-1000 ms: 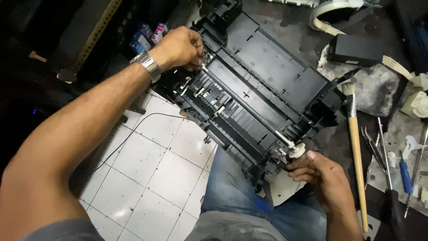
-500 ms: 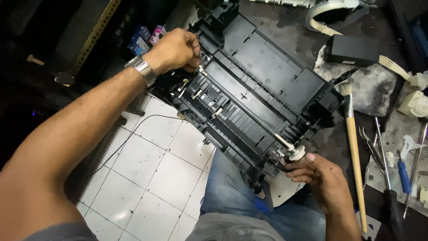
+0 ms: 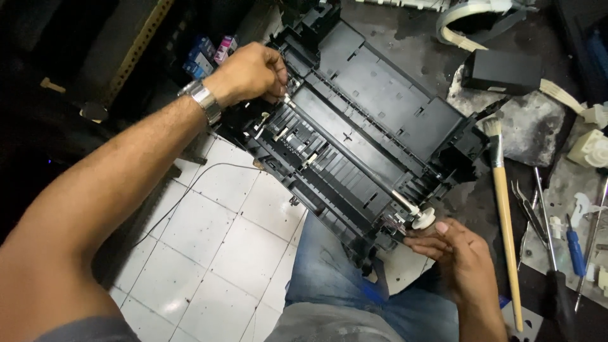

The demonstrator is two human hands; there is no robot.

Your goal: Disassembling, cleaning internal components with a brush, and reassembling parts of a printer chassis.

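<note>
A black plastic printer chassis [image 3: 373, 107] lies tilted across my lap and a dirty workbench. A long thin roller shaft [image 3: 354, 158] runs along it, with a white gear [image 3: 423, 218] at its near end. My left hand [image 3: 250, 73], a metal watch on its wrist, pinches the far end of the shaft at the chassis's far corner. My right hand [image 3: 453, 250] holds the chassis's near corner, fingertips right against the white gear.
On the bench to the right lie a wooden-handled brush [image 3: 503, 209], tweezers [image 3: 529, 209], a blue screwdriver [image 3: 575, 250], white plastic parts [image 3: 592, 149], a black power brick [image 3: 500, 71] and a flat ribbon cable [image 3: 462, 19]. White floor tiles [image 3: 209, 240] show at the lower left.
Almost nothing differs. Both hands keep their hold at the two ends of the shaft, with only slight finger shifts.
</note>
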